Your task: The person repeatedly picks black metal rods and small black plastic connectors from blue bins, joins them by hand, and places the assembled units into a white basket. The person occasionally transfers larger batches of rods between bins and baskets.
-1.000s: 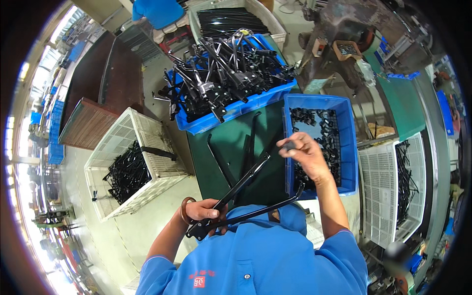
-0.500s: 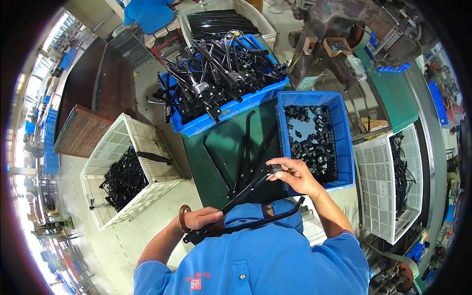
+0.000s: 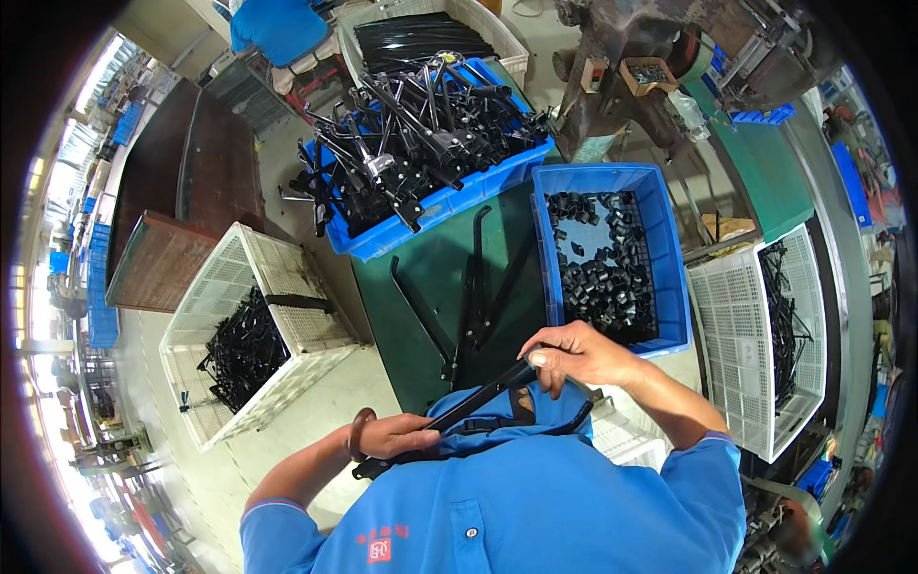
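My left hand [image 3: 397, 436], a brown bangle at its wrist, is wrapped round the near end of a long black metal bar assembly [image 3: 473, 408]. The bar slants up to the right in front of my shirt, with a second black arm, bent at its tip [image 3: 580, 417], beneath it. My right hand [image 3: 579, 358] closes on the bar's far end, thumb on top. A small black sleeve-like piece there is mostly hidden by the fingers. Just beyond, several bent black bars [image 3: 468, 297] lie on the green tabletop [image 3: 421, 256].
A blue bin [image 3: 676, 258] of small black pieces stands right of the bars. Behind is a blue crate [image 3: 449, 203] heaped with black metal assemblies. White baskets of black rods stand left [image 3: 320, 316] and right [image 3: 732, 325]. Another person [image 3: 277, 31] sits at far left.
My right hand has turned over the bar's far end and moved slightly down, covering the small black piece seen before. The bar sits a little lower, and the whole view has shifted slightly.
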Action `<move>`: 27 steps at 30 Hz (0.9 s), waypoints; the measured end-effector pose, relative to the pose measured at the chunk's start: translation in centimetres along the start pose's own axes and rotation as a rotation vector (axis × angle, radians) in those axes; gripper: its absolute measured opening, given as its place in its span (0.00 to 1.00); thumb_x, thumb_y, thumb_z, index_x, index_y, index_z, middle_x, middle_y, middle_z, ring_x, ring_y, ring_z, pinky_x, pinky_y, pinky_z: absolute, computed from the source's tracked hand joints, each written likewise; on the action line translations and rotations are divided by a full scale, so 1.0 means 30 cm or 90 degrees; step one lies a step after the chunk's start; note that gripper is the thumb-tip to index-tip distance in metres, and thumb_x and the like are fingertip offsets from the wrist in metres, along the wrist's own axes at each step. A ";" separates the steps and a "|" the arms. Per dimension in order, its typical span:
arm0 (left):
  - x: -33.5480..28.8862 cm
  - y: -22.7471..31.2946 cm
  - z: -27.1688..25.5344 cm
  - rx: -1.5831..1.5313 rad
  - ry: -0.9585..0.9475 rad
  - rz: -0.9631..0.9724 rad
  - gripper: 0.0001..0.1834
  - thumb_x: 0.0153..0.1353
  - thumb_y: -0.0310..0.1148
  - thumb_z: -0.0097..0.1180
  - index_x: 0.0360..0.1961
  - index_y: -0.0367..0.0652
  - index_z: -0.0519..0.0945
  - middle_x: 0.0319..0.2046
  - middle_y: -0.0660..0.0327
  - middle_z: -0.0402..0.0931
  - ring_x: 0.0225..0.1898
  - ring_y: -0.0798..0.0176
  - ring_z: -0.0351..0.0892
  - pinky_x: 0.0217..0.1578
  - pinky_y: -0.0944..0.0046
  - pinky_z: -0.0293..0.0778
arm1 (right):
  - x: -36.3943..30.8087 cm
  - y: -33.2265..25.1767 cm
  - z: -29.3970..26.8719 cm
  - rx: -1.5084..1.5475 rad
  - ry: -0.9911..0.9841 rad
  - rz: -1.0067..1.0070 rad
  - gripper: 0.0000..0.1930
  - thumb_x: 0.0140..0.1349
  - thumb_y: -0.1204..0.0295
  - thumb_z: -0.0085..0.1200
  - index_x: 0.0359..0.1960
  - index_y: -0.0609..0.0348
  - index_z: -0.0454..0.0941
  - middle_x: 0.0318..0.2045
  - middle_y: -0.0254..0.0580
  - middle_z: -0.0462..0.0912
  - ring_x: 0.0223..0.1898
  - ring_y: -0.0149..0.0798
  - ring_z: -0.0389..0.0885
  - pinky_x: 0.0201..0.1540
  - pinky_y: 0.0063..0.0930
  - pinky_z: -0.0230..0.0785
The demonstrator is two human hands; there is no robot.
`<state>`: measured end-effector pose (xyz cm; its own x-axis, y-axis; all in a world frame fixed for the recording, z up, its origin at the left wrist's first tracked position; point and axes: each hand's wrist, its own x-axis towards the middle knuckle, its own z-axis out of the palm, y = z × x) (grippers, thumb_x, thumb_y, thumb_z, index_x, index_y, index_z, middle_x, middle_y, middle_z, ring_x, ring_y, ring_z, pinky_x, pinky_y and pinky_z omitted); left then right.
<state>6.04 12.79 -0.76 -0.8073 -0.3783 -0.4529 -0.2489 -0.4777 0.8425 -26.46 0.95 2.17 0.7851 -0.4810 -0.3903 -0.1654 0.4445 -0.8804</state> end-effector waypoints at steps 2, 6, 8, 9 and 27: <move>0.010 -0.022 0.001 -0.072 0.018 0.060 0.26 0.69 0.53 0.38 0.37 0.36 0.72 0.26 0.63 0.71 0.28 0.70 0.67 0.31 0.67 0.67 | 0.013 0.017 -0.002 0.020 0.044 -0.012 0.19 0.69 0.60 0.44 0.47 0.65 0.75 0.20 0.40 0.79 0.20 0.31 0.79 0.24 0.22 0.70; 0.018 0.003 -0.030 -0.153 0.005 0.056 0.28 0.68 0.56 0.35 0.31 0.40 0.71 0.24 0.65 0.67 0.27 0.71 0.64 0.30 0.69 0.64 | 0.049 0.006 -0.056 0.000 0.046 -0.112 0.21 0.70 0.56 0.42 0.53 0.58 0.74 0.22 0.33 0.77 0.25 0.25 0.74 0.31 0.19 0.69; 0.019 -0.020 -0.047 -0.169 -0.026 0.108 0.28 0.69 0.56 0.34 0.31 0.40 0.71 0.23 0.65 0.67 0.26 0.71 0.64 0.30 0.69 0.65 | 0.053 -0.002 -0.061 0.006 0.025 -0.156 0.17 0.70 0.61 0.43 0.52 0.57 0.76 0.21 0.31 0.75 0.23 0.23 0.71 0.30 0.19 0.67; 0.018 -0.021 -0.048 -0.160 -0.023 0.090 0.28 0.69 0.55 0.34 0.30 0.40 0.71 0.23 0.64 0.67 0.26 0.70 0.64 0.30 0.69 0.65 | 0.051 0.005 -0.055 0.012 0.022 -0.170 0.16 0.70 0.62 0.44 0.51 0.56 0.76 0.21 0.31 0.74 0.23 0.23 0.71 0.29 0.19 0.66; 0.099 0.595 -0.343 -0.060 0.652 0.307 0.15 0.66 0.44 0.45 0.37 0.41 0.68 0.27 0.52 0.79 0.16 0.62 0.77 0.15 0.70 0.71 | 0.058 0.013 -0.332 0.204 0.624 -0.414 0.22 0.70 0.57 0.41 0.55 0.62 0.69 0.30 0.38 0.80 0.32 0.28 0.75 0.41 0.26 0.69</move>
<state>4.71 -5.02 9.93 0.0204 -0.9886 -0.1491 0.0450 -0.1480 0.9880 -31.10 -7.24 -1.55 -0.1395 -0.9883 -0.0619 0.3542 0.0086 -0.9351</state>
